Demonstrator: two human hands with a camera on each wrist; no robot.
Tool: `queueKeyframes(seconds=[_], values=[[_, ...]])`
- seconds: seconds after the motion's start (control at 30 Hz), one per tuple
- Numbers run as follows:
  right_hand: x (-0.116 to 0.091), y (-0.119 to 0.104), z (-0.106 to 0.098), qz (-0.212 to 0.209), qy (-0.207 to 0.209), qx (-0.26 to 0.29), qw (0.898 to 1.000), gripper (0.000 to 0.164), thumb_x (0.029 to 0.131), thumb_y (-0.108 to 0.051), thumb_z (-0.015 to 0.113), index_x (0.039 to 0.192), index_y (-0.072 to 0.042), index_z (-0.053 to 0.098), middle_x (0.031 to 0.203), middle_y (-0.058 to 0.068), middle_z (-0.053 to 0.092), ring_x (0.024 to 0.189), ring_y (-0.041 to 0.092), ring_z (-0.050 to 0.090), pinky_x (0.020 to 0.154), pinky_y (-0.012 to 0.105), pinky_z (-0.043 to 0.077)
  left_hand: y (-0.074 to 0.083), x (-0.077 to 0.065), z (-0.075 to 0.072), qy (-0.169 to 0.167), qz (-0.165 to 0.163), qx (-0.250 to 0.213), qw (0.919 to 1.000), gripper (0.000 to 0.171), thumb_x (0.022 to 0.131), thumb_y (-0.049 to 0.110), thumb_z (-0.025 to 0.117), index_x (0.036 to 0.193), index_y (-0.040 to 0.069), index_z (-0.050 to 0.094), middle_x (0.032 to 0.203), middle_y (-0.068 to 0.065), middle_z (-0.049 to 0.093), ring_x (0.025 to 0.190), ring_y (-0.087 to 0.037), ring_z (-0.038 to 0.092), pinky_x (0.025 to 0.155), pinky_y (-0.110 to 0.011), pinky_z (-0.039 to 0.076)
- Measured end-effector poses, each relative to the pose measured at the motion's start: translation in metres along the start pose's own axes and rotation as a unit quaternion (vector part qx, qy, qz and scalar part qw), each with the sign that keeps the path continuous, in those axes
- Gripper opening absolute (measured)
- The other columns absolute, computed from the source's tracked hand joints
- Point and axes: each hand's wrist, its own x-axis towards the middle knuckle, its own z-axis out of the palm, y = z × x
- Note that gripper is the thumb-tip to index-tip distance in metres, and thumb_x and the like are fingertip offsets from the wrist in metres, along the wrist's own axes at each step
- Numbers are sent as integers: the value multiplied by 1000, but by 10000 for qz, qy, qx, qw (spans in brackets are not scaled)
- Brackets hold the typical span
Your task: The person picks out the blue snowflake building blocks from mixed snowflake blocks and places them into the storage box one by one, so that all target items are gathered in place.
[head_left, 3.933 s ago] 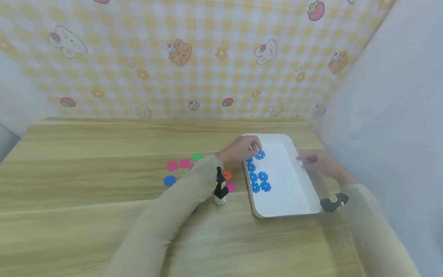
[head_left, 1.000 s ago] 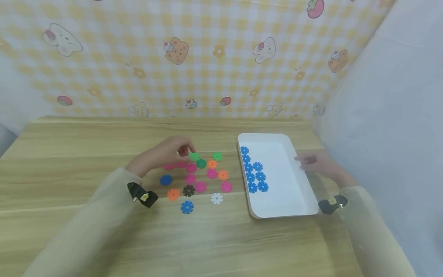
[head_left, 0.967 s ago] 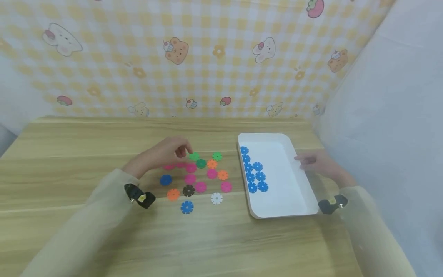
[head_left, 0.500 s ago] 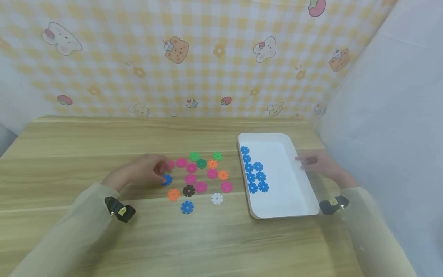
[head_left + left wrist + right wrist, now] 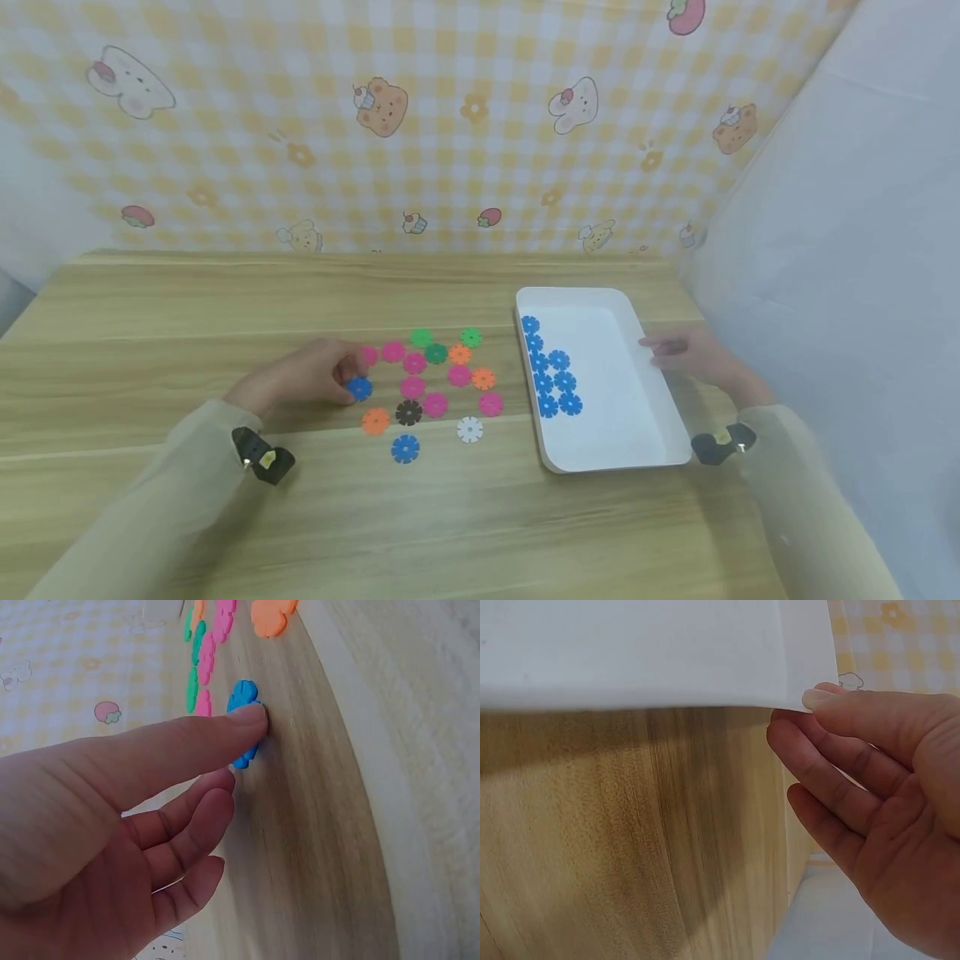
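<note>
My left hand (image 5: 311, 371) is at the left edge of the scattered discs, thumb and fingertips at a blue notched snowflake disc (image 5: 359, 388). In the left wrist view the thumb (image 5: 244, 720) lies across this disc; the other fingers are curled below, and the index finger is mostly hidden. My right hand (image 5: 693, 354) pinches the right rim of a white tray (image 5: 618, 458), thumb on top and fingers under the edge in the right wrist view. Several blue discs (image 5: 565, 382) lie along the tray's left side.
Pink discs (image 5: 412, 387), green discs (image 5: 422, 337), orange discs (image 5: 376, 421), a black disc (image 5: 408, 412), a white disc (image 5: 470, 430) and another blue disc (image 5: 406, 449) lie on the wooden table (image 5: 300, 525). A checked cloth (image 5: 480, 150) hangs behind.
My left hand left a blue disc in the tray, went back left past the green discs, and came down to the leftmost blue disc. My right hand stays on the tray rim.
</note>
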Motion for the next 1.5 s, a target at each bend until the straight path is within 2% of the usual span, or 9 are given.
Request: queueKeyframes(seconds=[0.23, 0.5, 0.67, 0.93, 1.07, 1.17, 1.33, 1.5], values=[[-2, -7, -1, -42, -34, 93, 9999, 36, 82, -5, 66, 114, 9, 58, 115, 26, 57, 98, 37, 59, 77, 19, 45, -5, 1, -1, -99, -55, -139, 9998, 25, 72, 4, 73, 92, 3, 58, 82, -5, 55, 75, -18, 50, 68, -30, 46], [-4, -7, -1, -154, -75, 124, 9998, 35, 82, -3, 65, 113, 10, 58, 114, 26, 57, 96, 36, 59, 77, 23, 47, -6, 3, 0, -156, -74, -71, 9998, 28, 68, 6, 74, 91, 4, 57, 82, -5, 54, 75, -18, 49, 68, -30, 45], [-3, -8, 0, -318, -94, -15, 9995, 35, 82, -5, 66, 113, 9, 58, 112, 25, 59, 97, 36, 59, 78, 26, 49, -7, 0, 3, -35, -16, -64, 10000, 29, 68, 6, 74, 91, 3, 56, 84, -5, 54, 77, -19, 49, 70, -31, 45], [-5, -7, 1, -236, -46, 57, 9997, 34, 82, -2, 65, 112, 10, 58, 112, 25, 59, 96, 36, 59, 77, 24, 48, -13, -3, 7, 199, 149, -368, 9990, 28, 72, 5, 74, 92, 4, 54, 85, -5, 54, 78, -19, 51, 69, -30, 47], [-3, -4, 1, -184, 3, -106, 9998, 33, 82, -2, 65, 112, 10, 59, 111, 26, 59, 96, 37, 59, 78, 32, 50, -16, -7, 6, 235, 325, -751, 9964, 24, 74, 0, 69, 93, 2, 55, 86, -6, 56, 78, -20, 53, 69, -31, 48], [-2, -2, 2, -141, 61, -243, 9996, 32, 82, -3, 64, 112, 10, 59, 111, 26, 59, 96, 38, 59, 80, 38, 50, -15, -9, 5, 250, 333, -988, 9942, 21, 77, -1, 65, 95, 2, 57, 89, -8, 57, 82, -21, 54, 72, -32, 48], [-1, -1, 2, -141, 58, -173, 9997, 32, 82, -2, 64, 111, 10, 59, 112, 27, 57, 97, 39, 59, 80, 37, 50, -12, -11, -1, 254, 254, -1046, 9939, 17, 83, 0, 59, 100, 3, 60, 96, -8, 59, 90, -23, 55, 78, -36, 48], [-1, -3, 2, -116, 15, -149, 9998, 32, 82, -2, 64, 112, 9, 59, 113, 27, 58, 97, 39, 59, 79, 36, 50, -5, -3, -6, 328, 430, -1028, 9932, 20, 86, 3, 58, 105, 2, 61, 102, -7, 61, 96, -24, 56, 84, -40, 47]])
